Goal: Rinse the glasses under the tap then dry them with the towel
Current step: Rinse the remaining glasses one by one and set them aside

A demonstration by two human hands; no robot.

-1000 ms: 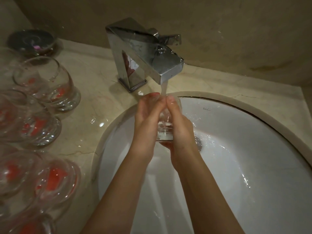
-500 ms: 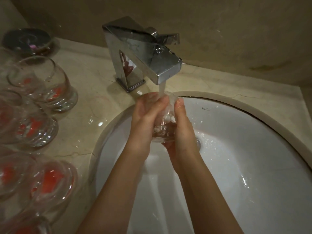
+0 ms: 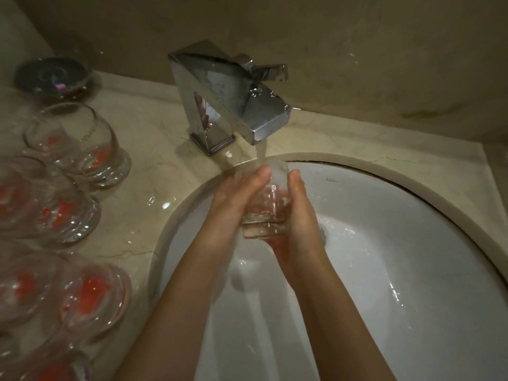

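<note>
We see a bathroom: a white oval basin (image 3: 412, 270) set under a beige marble counter (image 3: 154, 149), with an angular chrome tap (image 3: 228, 97) at upper centre.

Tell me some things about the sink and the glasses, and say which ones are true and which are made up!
1. Water runs from the tap into the glass. True.
2. Only one hand holds that glass. False: the left hand and the right hand both hold it, one on each side.
3. More glasses stand on the counter left of the sink. True.
4. The sink is black. False: it is white.
5. A towel lies next to the tap. False: no towel is in view.
</note>
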